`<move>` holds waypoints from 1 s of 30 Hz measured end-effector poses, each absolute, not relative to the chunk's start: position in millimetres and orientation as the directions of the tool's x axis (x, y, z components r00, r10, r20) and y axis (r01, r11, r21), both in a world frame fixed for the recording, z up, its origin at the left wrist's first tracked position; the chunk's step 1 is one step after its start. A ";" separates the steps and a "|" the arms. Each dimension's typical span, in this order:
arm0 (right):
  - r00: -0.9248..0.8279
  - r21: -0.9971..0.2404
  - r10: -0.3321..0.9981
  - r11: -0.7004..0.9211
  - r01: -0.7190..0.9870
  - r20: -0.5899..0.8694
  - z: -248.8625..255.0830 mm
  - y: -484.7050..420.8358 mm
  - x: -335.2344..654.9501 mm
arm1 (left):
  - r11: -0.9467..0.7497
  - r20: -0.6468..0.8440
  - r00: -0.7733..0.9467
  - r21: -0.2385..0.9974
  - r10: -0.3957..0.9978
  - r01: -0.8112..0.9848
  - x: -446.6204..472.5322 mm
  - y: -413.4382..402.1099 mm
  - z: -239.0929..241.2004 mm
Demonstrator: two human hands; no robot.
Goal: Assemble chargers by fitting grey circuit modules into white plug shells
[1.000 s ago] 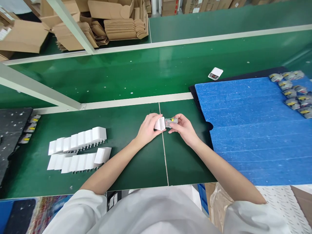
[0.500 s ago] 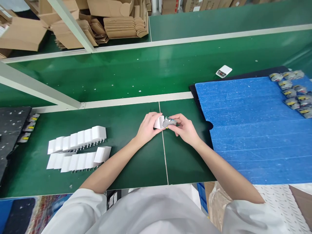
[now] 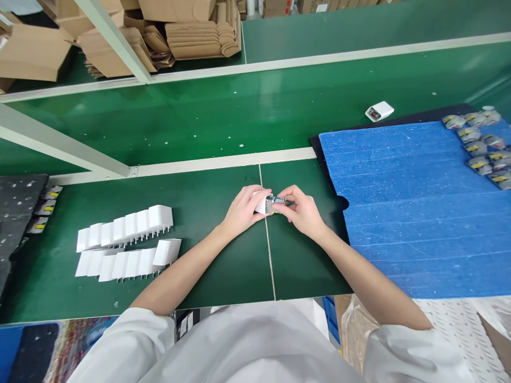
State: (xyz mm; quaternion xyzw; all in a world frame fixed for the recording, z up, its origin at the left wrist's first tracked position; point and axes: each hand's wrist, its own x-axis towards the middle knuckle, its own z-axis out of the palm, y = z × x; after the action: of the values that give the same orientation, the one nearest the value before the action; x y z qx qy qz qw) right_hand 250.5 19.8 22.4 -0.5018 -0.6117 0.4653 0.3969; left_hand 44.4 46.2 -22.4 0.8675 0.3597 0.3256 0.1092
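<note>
Near the middle of the green bench, my left hand is closed around a white plastic housing whose open end faces right. My right hand pinches a grey electronic insert with small metal parts on it. The insert's left end sits at the mouth of the housing, seemingly partly inside; the fingers hide how deep. To the left stand two rows of white plug housings, a back row and a front row, with metal pins showing along their lower edges.
A blue mat covers the right side, with several grey electronic assemblies at its far corner. One white housing lies behind the mat. At left is a black foam sheet. Cardboard boxes fill the shelf above.
The grey insert has turned and come into line with the housing's mouth, moving slightly left into it. Both hands stay in nearly the same place. The view has shifted slightly.
</note>
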 end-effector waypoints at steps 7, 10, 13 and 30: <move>-0.203 -0.951 0.979 0.083 0.297 0.023 23.9 20.6 252.2 | -0.748 0.506 0.555 0.388 0.661 0.538 44.0 47.1 -21.7; -0.214 -0.943 0.976 0.107 0.314 0.040 23.3 20.4 252.1 | -0.741 0.484 0.565 0.371 0.668 0.559 43.9 47.1 -20.8; -0.217 -0.936 0.975 0.121 0.330 0.050 22.8 19.9 251.7 | -0.746 0.494 0.564 0.356 0.662 0.563 44.1 46.7 -19.4; -0.247 -0.931 0.969 0.113 0.348 0.025 26.4 17.7 251.4 | -0.743 0.475 0.576 0.350 0.665 0.570 43.1 46.6 -22.7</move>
State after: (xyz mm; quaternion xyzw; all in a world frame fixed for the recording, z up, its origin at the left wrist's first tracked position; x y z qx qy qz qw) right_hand 251.4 17.7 26.4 -0.5013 -0.6568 0.4383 0.3538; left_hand 43.1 46.6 -22.7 0.8841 0.3492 0.3002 0.0794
